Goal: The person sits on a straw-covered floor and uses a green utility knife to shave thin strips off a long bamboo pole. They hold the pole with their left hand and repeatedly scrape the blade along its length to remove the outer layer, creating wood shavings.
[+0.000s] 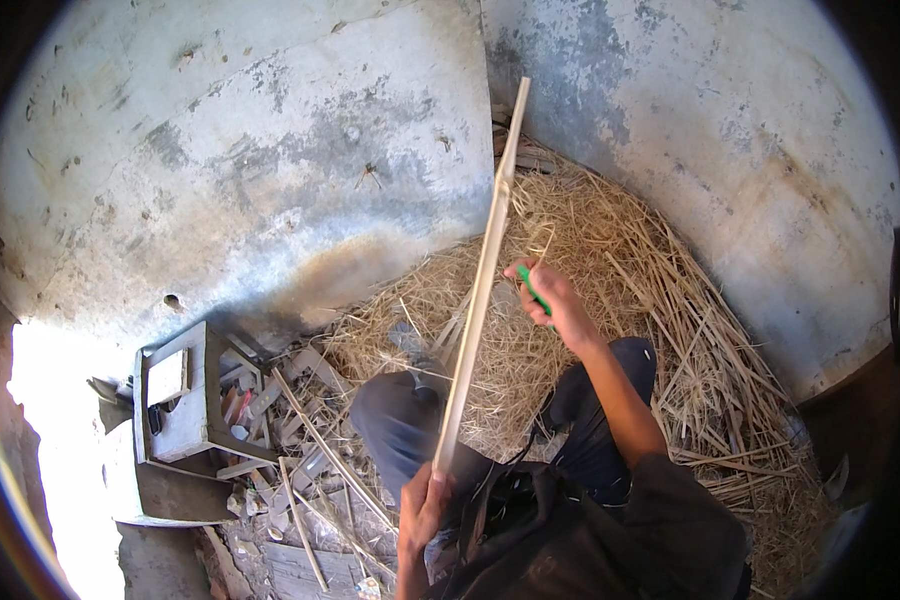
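Observation:
My left hand [425, 500] is closed round the lower end of a long, pale split bamboo strip [475, 330]. The strip slants up and away from my lap, leaning to the right at its far end, with a node showing in its upper part. A small green-handled tool [534, 290] is gripped in my right hand [558, 305], just right of the strip and apart from it. I cannot make out the tool's blade. A thin curled shaving [543, 243] shows just above that hand.
Straw-like shavings [590, 230] heap up in front of my knees, with longer thin strips [710, 370] along the right. A worn wooden cabinet [195, 390] stands at left beside scattered debris and loose sticks [305, 525]. Two stained walls [300, 130] meet in a corner ahead.

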A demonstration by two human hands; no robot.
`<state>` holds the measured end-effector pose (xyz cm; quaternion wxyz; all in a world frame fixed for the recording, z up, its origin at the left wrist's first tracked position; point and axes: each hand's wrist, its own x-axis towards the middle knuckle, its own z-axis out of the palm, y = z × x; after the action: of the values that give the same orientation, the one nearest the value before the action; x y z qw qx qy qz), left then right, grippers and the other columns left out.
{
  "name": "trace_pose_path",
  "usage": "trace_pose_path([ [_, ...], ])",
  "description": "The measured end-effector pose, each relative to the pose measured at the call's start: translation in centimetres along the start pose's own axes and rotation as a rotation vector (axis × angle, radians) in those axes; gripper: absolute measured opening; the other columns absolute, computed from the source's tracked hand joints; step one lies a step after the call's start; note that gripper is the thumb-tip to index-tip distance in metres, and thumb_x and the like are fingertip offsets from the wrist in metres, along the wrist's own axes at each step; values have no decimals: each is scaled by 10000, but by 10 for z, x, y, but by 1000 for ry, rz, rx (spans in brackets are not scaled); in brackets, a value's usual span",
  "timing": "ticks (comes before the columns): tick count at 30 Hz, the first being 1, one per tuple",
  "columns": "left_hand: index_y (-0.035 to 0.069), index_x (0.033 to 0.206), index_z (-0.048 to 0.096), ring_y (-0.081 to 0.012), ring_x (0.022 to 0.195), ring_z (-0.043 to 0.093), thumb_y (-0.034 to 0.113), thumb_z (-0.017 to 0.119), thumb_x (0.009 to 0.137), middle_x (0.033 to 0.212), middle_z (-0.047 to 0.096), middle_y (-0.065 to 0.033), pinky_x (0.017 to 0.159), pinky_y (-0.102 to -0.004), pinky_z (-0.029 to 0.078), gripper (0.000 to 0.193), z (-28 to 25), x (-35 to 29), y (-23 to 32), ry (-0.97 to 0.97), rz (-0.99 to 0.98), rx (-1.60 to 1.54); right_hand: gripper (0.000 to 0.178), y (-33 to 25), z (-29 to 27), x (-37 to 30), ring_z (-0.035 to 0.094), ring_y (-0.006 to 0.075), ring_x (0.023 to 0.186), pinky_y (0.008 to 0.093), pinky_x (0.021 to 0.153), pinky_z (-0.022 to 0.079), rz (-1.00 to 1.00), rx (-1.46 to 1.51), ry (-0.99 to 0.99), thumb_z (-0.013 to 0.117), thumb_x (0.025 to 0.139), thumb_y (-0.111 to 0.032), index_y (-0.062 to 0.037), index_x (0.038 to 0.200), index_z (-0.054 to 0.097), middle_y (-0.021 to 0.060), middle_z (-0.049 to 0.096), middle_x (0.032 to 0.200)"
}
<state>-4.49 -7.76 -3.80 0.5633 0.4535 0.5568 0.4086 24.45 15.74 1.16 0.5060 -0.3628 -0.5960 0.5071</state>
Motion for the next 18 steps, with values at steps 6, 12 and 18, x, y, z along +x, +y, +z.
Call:
trace_pose_path([
  [6, 5, 989, 611, -63, 713, 466, 285, 514, 1114, 744, 540, 11, 615, -284, 397, 321, 14, 42, 34, 78, 175, 83, 744, 3, 43, -39, 512, 112, 534, 306, 486, 382, -271, -526, 153, 619, 1024, -568, -73, 1541, 415, -18, 528, 645],
  [12, 34, 970, 614, -34, 663, 410, 353, 509, 1134, 749, 491, 52, 576, -239, 327, 373, 38, 64, 66, 112, 258, 133, 526, 3, 56, -58, 653, 210, 580, 346, 534, 493, -470, -589, 138, 702, 991, -483, -101, 1340, 603, 50, 668, 733],
  [18, -7, 999, 610, -93, 725, 475, 275, 539, 1120, 778, 553, -24, 646, -296, 411, 315, 49, 72, 78, 99, 314, 201, 295, -4, 56, -57, 710, 229, 629, 355, 557, 536, -603, -644, 40, 781, 939, -381, -93, 989, 739, 52, 713, 771],
])
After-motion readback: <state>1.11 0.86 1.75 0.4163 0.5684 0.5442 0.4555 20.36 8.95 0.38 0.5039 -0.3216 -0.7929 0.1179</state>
